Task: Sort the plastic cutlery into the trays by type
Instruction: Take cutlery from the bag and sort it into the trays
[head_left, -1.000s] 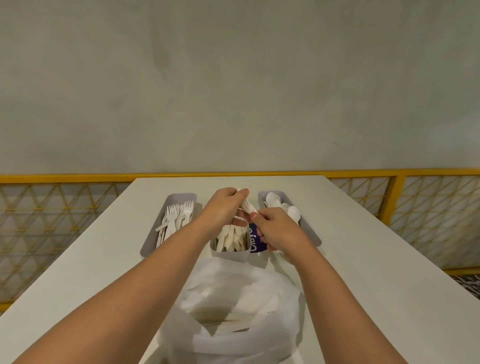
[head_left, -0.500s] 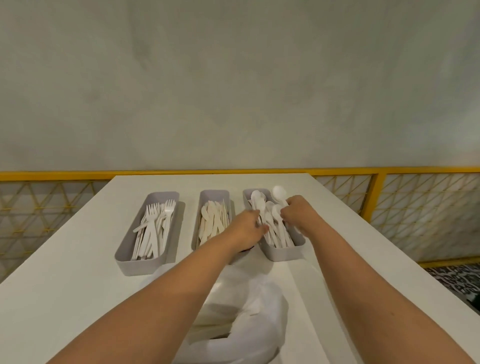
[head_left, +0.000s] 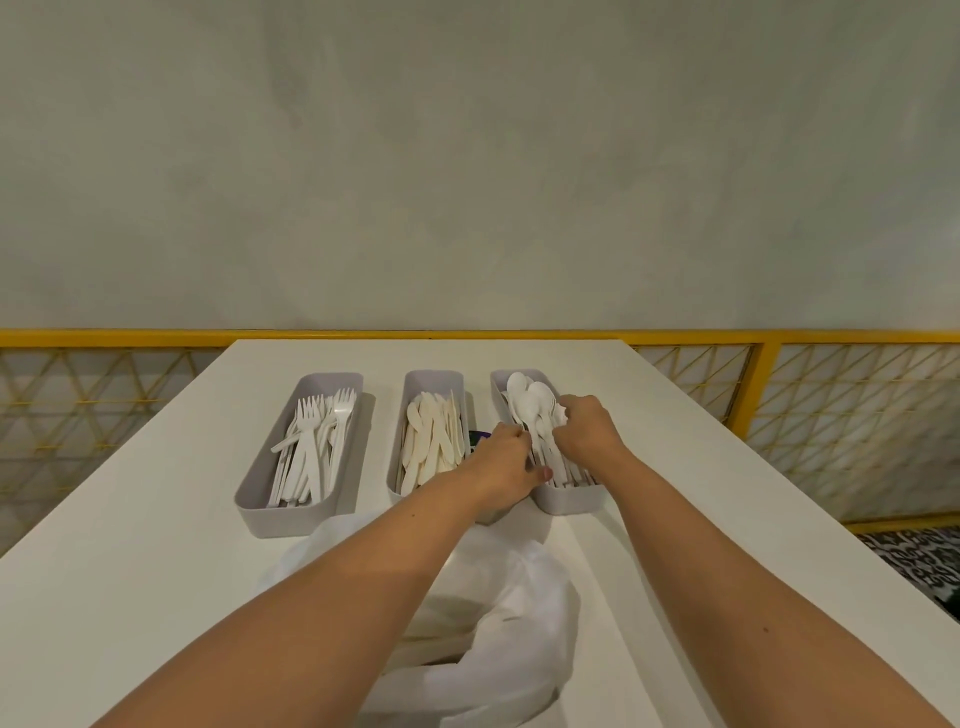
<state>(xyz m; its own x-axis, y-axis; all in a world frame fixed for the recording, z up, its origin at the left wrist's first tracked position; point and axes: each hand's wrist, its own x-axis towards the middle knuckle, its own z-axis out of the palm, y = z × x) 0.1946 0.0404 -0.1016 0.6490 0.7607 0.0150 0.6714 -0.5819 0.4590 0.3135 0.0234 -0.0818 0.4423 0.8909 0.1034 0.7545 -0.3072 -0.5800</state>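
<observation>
Three grey trays stand side by side on the white table. The left tray (head_left: 260, 506) holds white forks (head_left: 311, 447). Cream knives (head_left: 431, 441) fill the middle tray (head_left: 434, 378). White spoons (head_left: 532, 402) lie in the right tray (head_left: 571, 501). My left hand (head_left: 506, 462) rests at that tray's left wall, fingers curled among the spoon handles. My right hand (head_left: 584, 428) is inside the same tray, fingers closed down on the spoons. Which spoons each hand grips is hidden.
A white plastic bag (head_left: 498, 634) with more cutlery lies open on the table (head_left: 130, 571) near me, under my forearms. A purple object (head_left: 478, 436) peeks out between the middle and right trays. A yellow railing (head_left: 763, 384) runs behind the table.
A second ago both hands were raised over the middle tray holding cutlery. They moved right and down into the spoon tray and have settled deeper among the spoons.
</observation>
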